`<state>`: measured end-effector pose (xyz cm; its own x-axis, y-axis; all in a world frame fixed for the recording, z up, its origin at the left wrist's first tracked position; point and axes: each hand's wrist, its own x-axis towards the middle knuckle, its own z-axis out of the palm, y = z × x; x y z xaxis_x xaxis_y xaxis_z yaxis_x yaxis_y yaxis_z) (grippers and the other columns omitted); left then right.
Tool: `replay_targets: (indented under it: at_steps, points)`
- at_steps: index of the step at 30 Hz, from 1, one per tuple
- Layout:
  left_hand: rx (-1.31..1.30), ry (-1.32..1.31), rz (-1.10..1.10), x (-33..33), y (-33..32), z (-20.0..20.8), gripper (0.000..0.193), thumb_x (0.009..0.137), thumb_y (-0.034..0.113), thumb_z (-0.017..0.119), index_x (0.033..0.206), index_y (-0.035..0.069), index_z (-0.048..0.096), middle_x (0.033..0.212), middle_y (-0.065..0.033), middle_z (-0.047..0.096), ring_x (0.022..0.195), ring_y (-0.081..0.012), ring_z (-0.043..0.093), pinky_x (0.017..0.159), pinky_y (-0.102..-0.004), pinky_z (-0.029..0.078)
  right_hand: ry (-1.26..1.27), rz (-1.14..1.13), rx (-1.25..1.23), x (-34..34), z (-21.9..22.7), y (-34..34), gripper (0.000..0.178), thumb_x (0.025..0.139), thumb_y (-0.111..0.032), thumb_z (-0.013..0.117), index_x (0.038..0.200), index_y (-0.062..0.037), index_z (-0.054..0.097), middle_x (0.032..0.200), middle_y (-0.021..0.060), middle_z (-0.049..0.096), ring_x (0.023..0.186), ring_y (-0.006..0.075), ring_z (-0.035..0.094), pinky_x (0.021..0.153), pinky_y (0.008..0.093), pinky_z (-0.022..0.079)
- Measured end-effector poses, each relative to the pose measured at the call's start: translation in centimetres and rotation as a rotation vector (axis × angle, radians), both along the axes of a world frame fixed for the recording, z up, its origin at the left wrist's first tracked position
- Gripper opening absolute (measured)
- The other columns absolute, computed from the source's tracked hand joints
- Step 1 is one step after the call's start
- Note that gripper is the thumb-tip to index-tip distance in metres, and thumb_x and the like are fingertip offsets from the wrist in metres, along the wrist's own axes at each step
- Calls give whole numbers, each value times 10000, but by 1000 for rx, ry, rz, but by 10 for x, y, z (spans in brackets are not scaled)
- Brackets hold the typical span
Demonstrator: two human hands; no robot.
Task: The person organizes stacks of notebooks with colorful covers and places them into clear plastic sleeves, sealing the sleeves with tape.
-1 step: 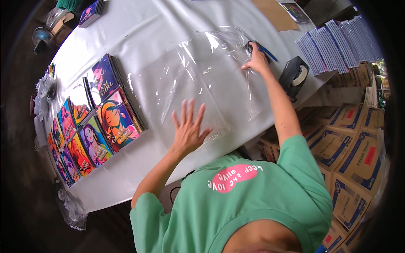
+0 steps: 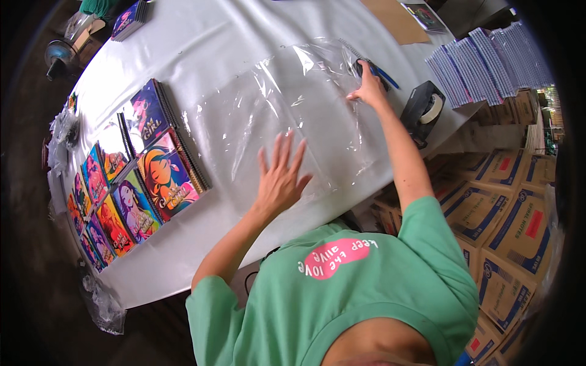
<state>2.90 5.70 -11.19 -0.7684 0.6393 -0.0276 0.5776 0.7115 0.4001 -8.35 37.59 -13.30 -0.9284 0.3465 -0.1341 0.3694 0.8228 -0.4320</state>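
Note:
A large clear plastic sheet point(image 2: 244, 122) lies wrinkled and shiny across the white-covered table. My left hand point(image 2: 282, 174) is over its near part, palm down with fingers spread; nothing is in it. Farther right, my right hand point(image 2: 371, 86) reaches to the sheet's far right end, thumb and forefinger apart. Its other fingers are partly hidden, beside a small dark object I cannot make out. A blue pen point(image 2: 389, 78) lies just right of that hand. Close to my right forearm stands a black tape dispenser point(image 2: 423, 113) with a roll of tape.
Spiral notebooks with colourful covers point(image 2: 168, 180) stand in rows at the left. Another notebook stack point(image 2: 128, 21) sits at the far left. Stacked notebooks point(image 2: 482, 67) rise at the right, above brown cartons point(image 2: 488, 210). A brown sheet point(image 2: 400, 21) lies at the far edge.
My left hand has shifted a little away from me and to the right over the plastic sheet. The right hand stays nearly in place.

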Motion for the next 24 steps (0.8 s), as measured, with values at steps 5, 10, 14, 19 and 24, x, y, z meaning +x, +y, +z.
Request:
replay_targets:
  at_steps: [5,10,14,19,24]
  points:
    - [60,-35,-27,-53,89,-16,757,793,491,624,1413,193,307,1450,-147,265,1335,-338,261,1009,-552,310,691,17,171,53,45,-5,787,635,-265,826,1270,-69,404,1177,172,542,1092,352,517,880,425,438]
    - [68,-117,-145,-79,133,-14,743,760,526,644,1373,204,374,1366,-113,368,1219,-312,399,921,-513,407,694,-482,221,184,42,2,675,674,-332,811,1172,-22,476,1134,159,501,1035,303,477,925,417,374]
    - [-103,-119,-153,-74,162,-20,872,609,604,709,1370,346,373,1392,-98,303,1270,-370,282,810,-646,402,608,-473,-216,207,-7,31,471,750,-225,756,1133,-39,553,1083,94,570,968,228,554,762,329,476]
    - [-324,-130,-158,-68,175,-18,935,529,630,725,1358,451,332,1446,-68,197,1308,-413,162,814,-774,317,805,-363,-400,191,13,65,633,690,25,758,1241,-25,451,831,61,598,756,114,575,664,226,477]
    - [-363,-235,-121,-69,182,-8,999,492,610,749,1368,474,288,1481,-50,146,1339,-406,108,857,-811,248,736,-423,-548,163,60,64,732,686,30,759,1299,-65,369,806,61,605,709,117,593,667,229,489]
